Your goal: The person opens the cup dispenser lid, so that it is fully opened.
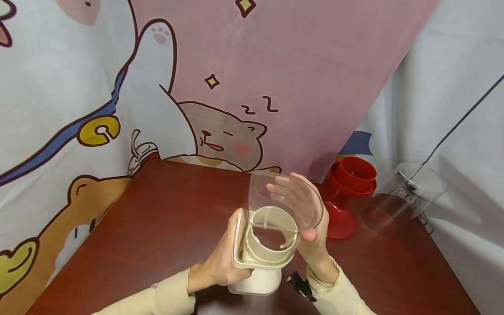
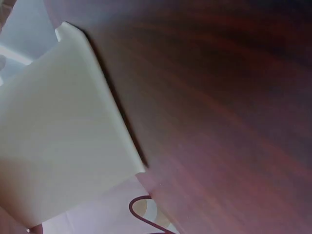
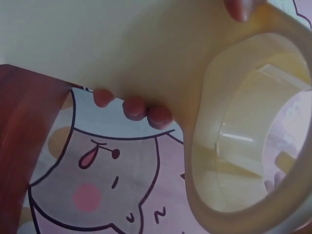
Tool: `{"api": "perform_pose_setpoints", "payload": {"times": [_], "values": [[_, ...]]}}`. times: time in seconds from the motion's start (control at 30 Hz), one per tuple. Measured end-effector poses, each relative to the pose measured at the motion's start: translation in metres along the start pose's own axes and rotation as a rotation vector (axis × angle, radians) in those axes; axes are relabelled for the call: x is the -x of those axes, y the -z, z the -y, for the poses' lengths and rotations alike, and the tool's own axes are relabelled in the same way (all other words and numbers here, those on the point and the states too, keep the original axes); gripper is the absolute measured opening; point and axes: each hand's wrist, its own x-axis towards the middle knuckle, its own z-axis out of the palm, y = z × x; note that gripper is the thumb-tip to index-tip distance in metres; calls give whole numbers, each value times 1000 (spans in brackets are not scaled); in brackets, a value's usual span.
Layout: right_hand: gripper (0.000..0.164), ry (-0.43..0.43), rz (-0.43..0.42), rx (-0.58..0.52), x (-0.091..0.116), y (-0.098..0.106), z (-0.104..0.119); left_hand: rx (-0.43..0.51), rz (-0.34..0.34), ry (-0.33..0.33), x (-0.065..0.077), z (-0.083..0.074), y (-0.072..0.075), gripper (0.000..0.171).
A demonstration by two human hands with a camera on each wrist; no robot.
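In the head view, my left hand (image 1: 226, 258) grips a cream plastic stand (image 1: 267, 261) with a round ring at the top and a foot below, apparently a dispenser base. Inside the ring, thin ribs show. A clear plastic container (image 1: 261, 188) stands tilted at the ring. My right hand (image 1: 316, 227) holds this container from the right, thumb near its lower rim and fingers along its far side. The left wrist view shows the flat back panel (image 2: 73, 122) of the stand. In the right wrist view, fingertips (image 3: 134, 107) curl over the stand's edge beside the round opening (image 3: 197, 170).
A red plastic stand (image 1: 340, 197) of similar shape stands on the brown table (image 1: 149, 232) to the right. Beside it is a clear cylinder (image 1: 393, 214) with lettering. A black strip (image 1: 301, 286) lies by the right sleeve. Cartoon-printed cloth (image 1: 315, 65) hangs behind.
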Motion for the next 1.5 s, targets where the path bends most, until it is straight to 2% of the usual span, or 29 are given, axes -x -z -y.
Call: {"api": "perform_pose_setpoints", "payload": {"times": [0.17, 0.3, 0.43, 0.57, 0.67, 0.77, 0.93, 1.03, 1.17, 1.3, 1.4, 1.5], "values": [[94, -5, -40, 120, 0, -11, 8, -2, -4, -47, -2, 2, 1, 112], [92, -28, -33, 196, -3, -18, 13, -8, 11, -55, -2, 1, 2, 115], [94, -57, 1, 180, -8, -14, 11, 14, 12, -16, 1, -1, 1, 119], [95, -61, 11, 102, -7, -7, 6, 44, 10, 53, 6, -2, -1, 120], [95, -36, -17, 18, -2, -2, 3, 8, 13, 76, 7, -2, -2, 119], [94, -10, -56, -38, 0, -2, 4, -55, 18, 48, 4, 0, -1, 116], [91, -10, -49, 72, -6, -9, 12, -104, 18, -4, -3, 1, 0, 114], [90, -45, -19, 154, -12, -13, 16, -70, 16, -8, -5, 1, 0, 116], [93, -83, -24, 166, -14, -17, 18, -24, 4, 4, -5, 3, 0, 120], [101, -72, -56, 133, -5, -19, 16, -62, -1, -2, -4, 4, -1, 115], [108, -41, -77, 159, 5, -19, 15, -115, -4, -10, -3, 4, -2, 111], [108, 2, -104, 198, 11, -20, 12, -125, -1, -9, -3, 4, -3, 110]]}}
